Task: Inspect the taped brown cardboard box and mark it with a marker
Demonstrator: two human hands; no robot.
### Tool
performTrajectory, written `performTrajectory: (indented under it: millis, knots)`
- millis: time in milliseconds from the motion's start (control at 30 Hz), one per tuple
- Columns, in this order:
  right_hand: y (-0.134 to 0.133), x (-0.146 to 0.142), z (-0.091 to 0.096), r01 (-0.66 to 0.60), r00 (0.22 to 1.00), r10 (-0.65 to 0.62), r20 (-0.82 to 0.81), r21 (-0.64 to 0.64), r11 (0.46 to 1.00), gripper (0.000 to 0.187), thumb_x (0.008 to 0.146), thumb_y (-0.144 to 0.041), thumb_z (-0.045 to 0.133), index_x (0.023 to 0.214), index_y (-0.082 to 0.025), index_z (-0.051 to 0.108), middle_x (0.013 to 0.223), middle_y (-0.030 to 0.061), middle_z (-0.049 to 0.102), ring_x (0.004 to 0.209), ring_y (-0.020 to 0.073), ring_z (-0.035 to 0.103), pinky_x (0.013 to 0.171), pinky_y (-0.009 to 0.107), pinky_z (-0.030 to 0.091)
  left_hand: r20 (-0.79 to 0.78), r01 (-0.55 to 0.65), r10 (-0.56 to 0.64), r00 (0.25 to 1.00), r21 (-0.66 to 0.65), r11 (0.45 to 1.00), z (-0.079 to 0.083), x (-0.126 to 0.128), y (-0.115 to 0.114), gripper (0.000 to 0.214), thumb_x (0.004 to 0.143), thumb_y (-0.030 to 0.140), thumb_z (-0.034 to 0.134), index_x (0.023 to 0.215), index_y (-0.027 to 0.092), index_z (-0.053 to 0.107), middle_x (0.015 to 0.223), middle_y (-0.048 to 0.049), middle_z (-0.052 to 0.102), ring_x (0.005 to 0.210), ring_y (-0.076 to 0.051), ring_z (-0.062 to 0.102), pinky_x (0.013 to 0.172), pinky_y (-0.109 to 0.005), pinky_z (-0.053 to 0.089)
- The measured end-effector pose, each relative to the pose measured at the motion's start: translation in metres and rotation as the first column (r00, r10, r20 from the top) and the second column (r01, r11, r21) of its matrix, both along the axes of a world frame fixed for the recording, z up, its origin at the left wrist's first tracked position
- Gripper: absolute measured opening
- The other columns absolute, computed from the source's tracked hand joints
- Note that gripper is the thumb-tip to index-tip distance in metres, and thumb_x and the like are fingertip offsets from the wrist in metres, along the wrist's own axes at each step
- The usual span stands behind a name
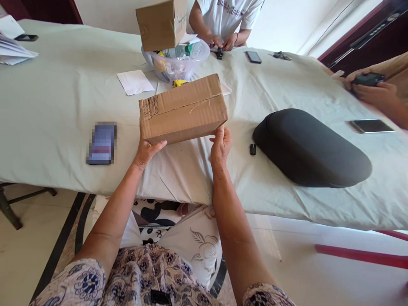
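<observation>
A closed brown cardboard box, taped along its top seam, is held between both my hands just above the table covered in a pale green cloth. My left hand grips the box's lower left corner, thumb on the near face. My right hand holds the lower right corner with its fingers curled under the edge.
A phone lies left of the box. A black oval case and a small black object lie to the right. Behind stand a clear bowl with items, another cardboard box and a paper sheet. Another person's hands work at the far edge; a further hand holds a black device at right.
</observation>
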State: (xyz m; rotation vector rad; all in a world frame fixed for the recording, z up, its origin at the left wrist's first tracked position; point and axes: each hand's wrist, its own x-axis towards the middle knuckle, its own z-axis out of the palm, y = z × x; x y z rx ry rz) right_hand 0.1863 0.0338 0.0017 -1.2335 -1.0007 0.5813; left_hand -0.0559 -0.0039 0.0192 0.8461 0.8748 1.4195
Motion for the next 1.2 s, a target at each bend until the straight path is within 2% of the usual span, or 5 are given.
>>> performTrajectory:
  millis: [200, 533, 667, 800, 1200]
  knots:
    - [-0.004, -0.004, 0.006, 0.063, 0.987, -0.082, 0.136, 0.137, 0.989, 0.038, 0.092, -0.061, 0.056, 0.086, -0.024, 0.062, 0.081, -0.0019, 0.06, 0.079, 0.0148, 0.062, 0.075, 0.029, 0.053, -0.182, -0.18, 0.253, 0.95, 0.343, 0.922, -0.006, 0.0, 0.008, 0.093, 0.069, 0.088, 0.063, 0.143, 0.031, 0.055, 0.145, -0.0098, 0.061, 0.155, -0.026, 0.038, 0.127, -0.04, 0.03]
    - [-0.034, -0.033, 0.02, -0.021, 0.964, -0.051, 0.26, 0.266, 0.964, 0.065, 0.094, -0.067, 0.048, 0.147, -0.032, 0.041, 0.143, 0.0129, 0.052, 0.139, 0.031, 0.054, 0.099, 0.05, 0.057, -0.323, -0.19, 0.334, 0.885, 0.404, 0.895, 0.017, 0.005, -0.006, 0.072, 0.086, 0.063, 0.067, 0.149, 0.033, 0.049, 0.163, -0.0025, 0.045, 0.157, -0.025, 0.034, 0.13, -0.036, 0.026]
    - [-0.037, -0.041, 0.019, -0.078, 0.937, 0.008, 0.349, 0.186, 0.979, 0.101, 0.08, -0.071, 0.068, 0.16, -0.036, 0.018, 0.163, 0.0139, 0.028, 0.157, 0.0382, 0.027, 0.11, 0.062, 0.05, -0.376, -0.197, 0.361, 0.853, 0.409, 0.891, 0.015, 0.012, -0.007, 0.081, 0.08, 0.064, 0.074, 0.149, 0.031, 0.047, 0.164, -0.006, 0.042, 0.158, -0.028, 0.031, 0.131, -0.04, 0.024]
    - [-0.034, -0.044, 0.017, -0.006, 0.894, -0.095, 0.438, 0.223, 0.975, 0.114, 0.073, -0.068, 0.077, 0.162, -0.038, 0.012, 0.163, 0.0147, 0.029, 0.152, 0.0405, 0.035, 0.106, 0.067, 0.051, -0.375, -0.222, 0.38, 0.846, 0.4, 0.889, 0.016, 0.018, -0.008, 0.1, 0.063, 0.058, 0.091, 0.148, 0.033, 0.045, 0.162, -0.0067, 0.042, 0.159, -0.03, 0.029, 0.13, -0.043, 0.024]
    - [-0.026, -0.038, 0.011, 0.036, 0.938, -0.102, 0.33, 0.2, 0.979, 0.07, 0.095, -0.063, 0.051, 0.157, -0.038, 0.031, 0.153, 0.0112, 0.046, 0.143, 0.0316, 0.05, 0.101, 0.053, 0.059, -0.37, -0.291, 0.456, 0.81, 0.422, 0.859, 0.018, 0.015, -0.006, 0.096, 0.067, 0.059, 0.087, 0.148, 0.029, 0.044, 0.156, -0.0076, 0.048, 0.154, -0.03, 0.038, 0.129, -0.043, 0.029]
